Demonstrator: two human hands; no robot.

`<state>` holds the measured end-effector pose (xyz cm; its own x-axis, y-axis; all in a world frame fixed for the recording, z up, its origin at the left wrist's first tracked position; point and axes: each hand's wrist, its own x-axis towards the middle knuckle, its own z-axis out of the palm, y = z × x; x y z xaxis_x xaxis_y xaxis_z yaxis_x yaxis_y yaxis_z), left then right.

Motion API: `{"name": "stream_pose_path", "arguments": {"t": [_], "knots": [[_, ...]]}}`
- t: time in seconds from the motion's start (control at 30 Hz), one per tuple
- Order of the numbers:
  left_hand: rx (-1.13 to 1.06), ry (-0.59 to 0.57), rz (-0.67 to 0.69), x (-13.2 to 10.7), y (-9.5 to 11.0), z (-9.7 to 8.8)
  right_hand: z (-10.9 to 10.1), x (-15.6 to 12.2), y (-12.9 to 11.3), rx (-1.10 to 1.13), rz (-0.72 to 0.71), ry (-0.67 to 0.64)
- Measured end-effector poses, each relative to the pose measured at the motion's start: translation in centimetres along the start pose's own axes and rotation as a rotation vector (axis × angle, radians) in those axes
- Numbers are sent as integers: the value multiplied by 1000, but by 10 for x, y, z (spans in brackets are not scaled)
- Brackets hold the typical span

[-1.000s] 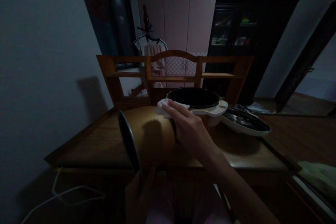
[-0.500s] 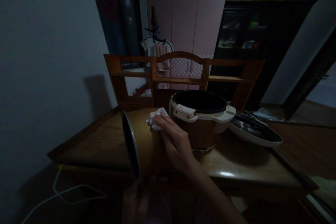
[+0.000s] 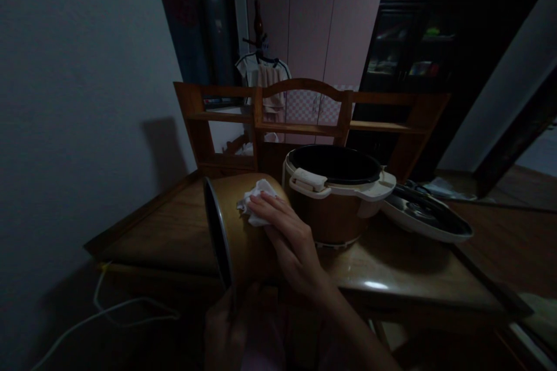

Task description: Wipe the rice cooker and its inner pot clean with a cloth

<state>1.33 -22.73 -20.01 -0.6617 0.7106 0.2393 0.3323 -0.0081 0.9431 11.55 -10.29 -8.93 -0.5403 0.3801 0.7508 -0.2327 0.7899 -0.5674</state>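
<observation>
My right hand (image 3: 289,237) has shifted the white tissue (image 3: 257,204) left along the gold pot (image 3: 239,243), from its base end to mid-side, so contact is now nearer the mouth. Fingers are close together, pressing the tissue on. Left hand (image 3: 226,324) grips the pot's lower lip; too dark for finger detail. Pot's sideways, mouth left, at the table's (image 3: 400,269) near edge. Cooker body (image 3: 339,214) crowds the right; more room left, toward the wall (image 3: 87,98).
</observation>
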Motion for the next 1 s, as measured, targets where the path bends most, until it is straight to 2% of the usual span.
{"name": "stream_pose_path", "arguments": {"t": [0.53,0.83,1.0], "knots": [[51,20,3,-3,-1,3,-4,-10,-7,13,33,-88],[25,22,-8,-4,-7,6,-1,-16,-7,24,36,-75],[25,5,-18,-4,-3,5,1,-20,-8,34,51,-51]]}}
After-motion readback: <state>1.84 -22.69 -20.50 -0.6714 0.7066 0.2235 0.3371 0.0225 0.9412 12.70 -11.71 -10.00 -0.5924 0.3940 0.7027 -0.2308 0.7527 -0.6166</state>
